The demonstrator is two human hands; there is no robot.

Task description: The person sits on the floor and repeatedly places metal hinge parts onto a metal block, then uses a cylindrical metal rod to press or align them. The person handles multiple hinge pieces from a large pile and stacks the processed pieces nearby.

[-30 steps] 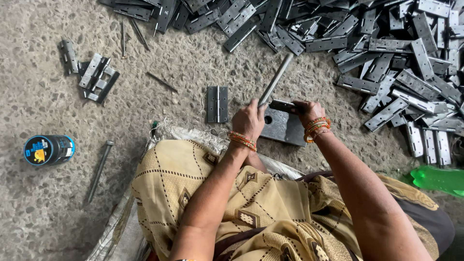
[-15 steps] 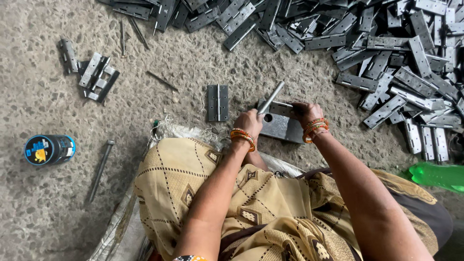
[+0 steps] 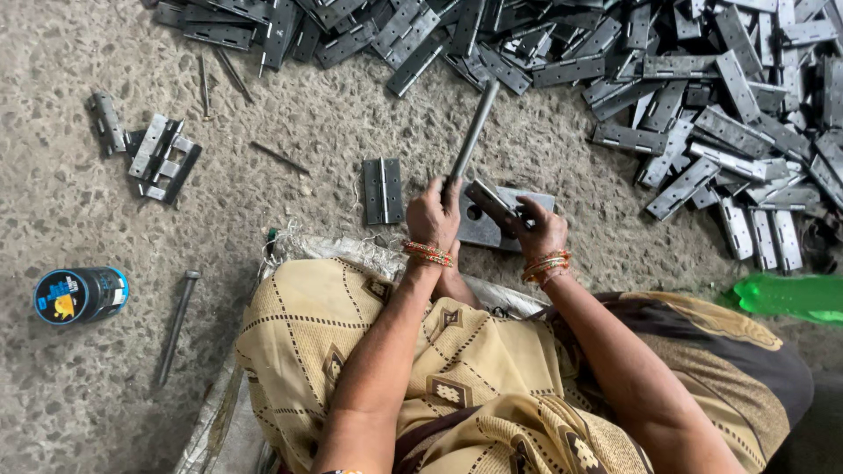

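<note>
Seated on the concrete floor (image 3: pixel 79 395), left hand (image 3: pixel 432 213) wrapped tight round a steel rod (image 3: pixel 472 133), right hand (image 3: pixel 537 230) pinching a hinge (image 3: pixel 490 202) on the flat block (image 3: pixel 479 230). One finished hinge (image 3: pixel 384 190) just left, small batch (image 3: pixel 158 158) far left. Huge loose pile (image 3: pixel 702 96) beyond, so barely dented.

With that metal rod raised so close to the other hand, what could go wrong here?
The left hand grips a metal rod close above the hinge that the right hand steadies on a steel plate; a stray blow could hit bare fingers. The hinge might also slip or jump. The big hinge pile nearby has hard edges.
</note>
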